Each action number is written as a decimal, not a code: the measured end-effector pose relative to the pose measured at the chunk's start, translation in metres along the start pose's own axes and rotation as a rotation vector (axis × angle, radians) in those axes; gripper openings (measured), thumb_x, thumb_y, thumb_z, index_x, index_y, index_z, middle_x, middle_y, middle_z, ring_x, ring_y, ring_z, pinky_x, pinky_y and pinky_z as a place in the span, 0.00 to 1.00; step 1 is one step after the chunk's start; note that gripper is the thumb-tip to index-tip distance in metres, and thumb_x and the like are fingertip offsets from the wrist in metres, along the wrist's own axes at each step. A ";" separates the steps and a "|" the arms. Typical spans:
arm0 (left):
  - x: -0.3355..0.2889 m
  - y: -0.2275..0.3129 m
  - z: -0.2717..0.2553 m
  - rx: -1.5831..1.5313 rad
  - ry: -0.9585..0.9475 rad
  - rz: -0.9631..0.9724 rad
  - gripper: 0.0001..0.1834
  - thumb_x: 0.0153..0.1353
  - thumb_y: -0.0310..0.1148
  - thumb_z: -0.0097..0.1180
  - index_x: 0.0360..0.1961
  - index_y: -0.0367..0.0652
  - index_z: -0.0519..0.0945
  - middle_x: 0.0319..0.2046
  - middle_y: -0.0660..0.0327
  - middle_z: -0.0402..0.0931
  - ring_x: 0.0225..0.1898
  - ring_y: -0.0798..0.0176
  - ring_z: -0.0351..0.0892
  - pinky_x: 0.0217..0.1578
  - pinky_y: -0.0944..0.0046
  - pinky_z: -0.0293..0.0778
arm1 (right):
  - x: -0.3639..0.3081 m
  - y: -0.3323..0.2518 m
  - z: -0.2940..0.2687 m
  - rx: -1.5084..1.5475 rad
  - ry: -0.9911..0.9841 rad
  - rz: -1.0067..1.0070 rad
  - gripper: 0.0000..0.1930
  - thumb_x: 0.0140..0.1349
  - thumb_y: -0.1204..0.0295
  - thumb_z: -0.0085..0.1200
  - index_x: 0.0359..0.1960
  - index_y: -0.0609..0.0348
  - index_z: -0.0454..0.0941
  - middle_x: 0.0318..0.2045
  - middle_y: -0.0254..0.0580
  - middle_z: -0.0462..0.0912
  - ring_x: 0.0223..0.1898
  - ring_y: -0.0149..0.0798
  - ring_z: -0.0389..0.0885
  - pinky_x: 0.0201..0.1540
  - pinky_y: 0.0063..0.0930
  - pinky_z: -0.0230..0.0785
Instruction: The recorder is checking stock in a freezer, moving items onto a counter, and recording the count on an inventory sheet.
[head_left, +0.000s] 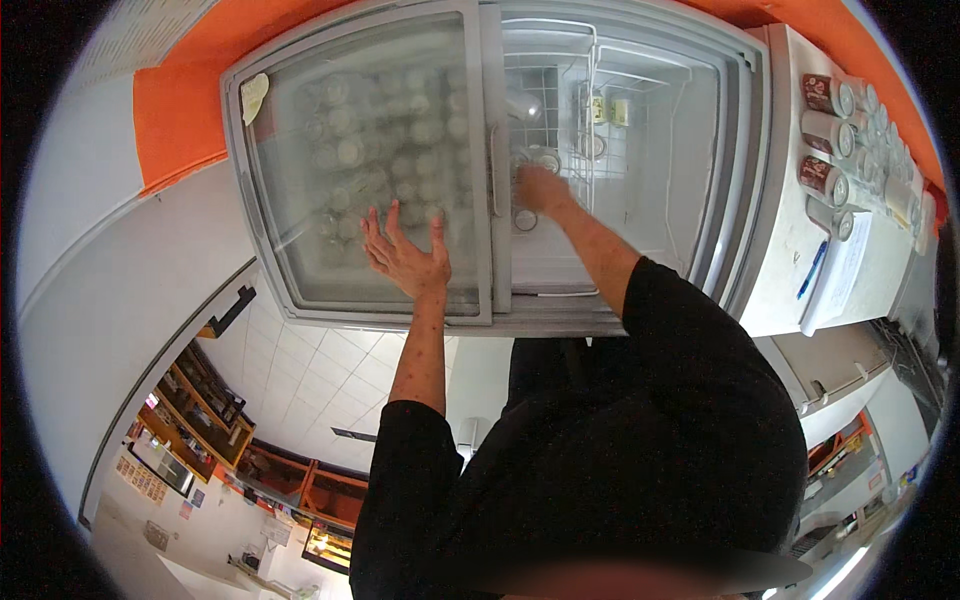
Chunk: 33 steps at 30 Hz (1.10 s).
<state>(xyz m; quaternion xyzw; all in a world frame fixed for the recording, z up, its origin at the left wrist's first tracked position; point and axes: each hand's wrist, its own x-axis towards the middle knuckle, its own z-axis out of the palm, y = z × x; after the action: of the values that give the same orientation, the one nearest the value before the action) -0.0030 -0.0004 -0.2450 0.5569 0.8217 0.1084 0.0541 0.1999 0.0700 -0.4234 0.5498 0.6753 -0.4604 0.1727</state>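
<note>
A chest freezer has a frosted sliding glass lid [370, 150] over its left half, and its right half is uncovered. My left hand [408, 255] lies on the glass with its fingers spread, holding nothing. Many round can tops show dimly beneath it. My right hand [540, 188] reaches down into the uncovered half, close to the lid's edge. Its fingers are blurred and partly hidden, so a grip cannot be made out. Beside it are a can [546, 160] and another round-topped can [525, 219].
A white wire rack [592, 120] divides the uncovered half, with small yellow packages [619, 112] and a can [592, 147] to its side. On the white surface at the right lie several cans [828, 134], a blue pen [812, 270] and paper [838, 275]. The freezer's front rim [560, 325] is near my body.
</note>
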 end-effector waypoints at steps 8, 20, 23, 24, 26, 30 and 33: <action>0.007 0.009 0.002 -0.036 -0.002 0.028 0.36 0.59 0.61 0.50 0.63 0.54 0.65 0.67 0.58 0.51 0.71 0.48 0.43 0.65 0.38 0.41 | 0.110 0.050 -0.063 -0.009 0.537 -0.100 0.36 0.54 0.59 0.63 0.61 0.55 0.59 0.49 0.60 0.73 0.50 0.65 0.74 0.52 0.51 0.70; -0.002 -0.002 0.001 -0.003 -0.018 -0.001 0.36 0.60 0.62 0.49 0.64 0.55 0.63 0.67 0.59 0.51 0.71 0.50 0.44 0.66 0.39 0.40 | -0.109 -0.034 -0.103 -0.057 0.079 -0.006 0.29 0.51 0.53 0.63 0.44 0.67 0.75 0.49 0.63 0.72 0.47 0.59 0.78 0.48 0.47 0.74; -0.001 -0.002 -0.001 0.016 -0.018 -0.014 0.36 0.59 0.62 0.51 0.63 0.54 0.65 0.67 0.58 0.51 0.71 0.48 0.43 0.66 0.38 0.42 | -0.125 -0.022 -0.050 -0.109 -0.057 0.061 0.30 0.50 0.53 0.63 0.45 0.68 0.75 0.50 0.62 0.72 0.46 0.59 0.79 0.47 0.45 0.74; -0.003 -0.006 -0.002 0.019 -0.012 -0.023 0.36 0.59 0.62 0.51 0.63 0.54 0.65 0.67 0.58 0.51 0.71 0.48 0.43 0.66 0.38 0.42 | -0.118 -0.019 -0.031 -0.108 -0.042 0.070 0.27 0.53 0.55 0.61 0.45 0.68 0.75 0.49 0.62 0.72 0.45 0.58 0.79 0.47 0.45 0.75; -0.003 -0.005 -0.001 0.007 0.008 -0.020 0.35 0.59 0.62 0.51 0.63 0.54 0.65 0.66 0.58 0.52 0.71 0.49 0.44 0.66 0.38 0.42 | -0.085 0.018 0.039 -0.100 -0.005 0.108 0.25 0.55 0.58 0.58 0.46 0.68 0.75 0.48 0.63 0.73 0.44 0.58 0.80 0.46 0.44 0.75; 0.011 0.020 0.015 -0.082 -0.001 0.093 0.35 0.59 0.61 0.52 0.62 0.54 0.66 0.66 0.57 0.55 0.70 0.50 0.47 0.66 0.40 0.44 | -0.033 0.092 0.129 -0.395 0.212 -0.003 0.15 0.59 0.73 0.47 0.46 0.68 0.77 0.45 0.61 0.75 0.46 0.52 0.77 0.51 0.41 0.71; -0.001 -0.008 0.000 -0.013 0.090 0.089 0.33 0.60 0.59 0.52 0.61 0.53 0.67 0.65 0.58 0.57 0.70 0.51 0.49 0.65 0.42 0.47 | -0.052 0.020 0.091 -0.115 0.291 0.114 0.13 0.60 0.71 0.48 0.42 0.65 0.80 0.40 0.55 0.79 0.46 0.49 0.78 0.54 0.44 0.65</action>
<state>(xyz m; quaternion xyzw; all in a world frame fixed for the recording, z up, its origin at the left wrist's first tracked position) -0.0094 -0.0045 -0.2470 0.5869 0.7971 0.1409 0.0158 0.2108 -0.0349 -0.4407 0.6371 0.6862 -0.3260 0.1301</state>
